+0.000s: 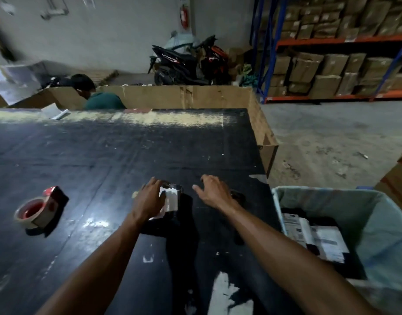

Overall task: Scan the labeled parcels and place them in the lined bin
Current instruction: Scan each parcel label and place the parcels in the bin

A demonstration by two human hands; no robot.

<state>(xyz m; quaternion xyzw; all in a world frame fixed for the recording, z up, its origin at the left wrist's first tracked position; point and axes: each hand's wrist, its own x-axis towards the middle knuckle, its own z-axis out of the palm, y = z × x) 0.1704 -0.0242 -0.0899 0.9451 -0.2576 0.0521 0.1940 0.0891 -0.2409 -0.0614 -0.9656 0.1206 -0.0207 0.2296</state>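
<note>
Head view looks down over a big black worktable [118,160], and the whole picture is a bit smeared, so small print is unreadable. Near the table's near-right part lies a small dark plastic-wrapped parcel with a white label [170,201]; its black wrap melts into the black tabletop, so its outline is hard to trace, and part of the label is covered. The left hand [147,198] rests on the parcel's left side, fingers curled over the label edge, holding it down. The right hand [212,189] hovers just right of the parcel, fingers spread and empty; something dark sits under its wrist, but I cannot tell what. Off the table's right edge stands the bin lined with pale green plastic [377,223], cut off by the frame, with labelled dark parcels [318,239] already inside. Well left of the parcel sits a red tape dispenser with a roll [40,208].
</note>
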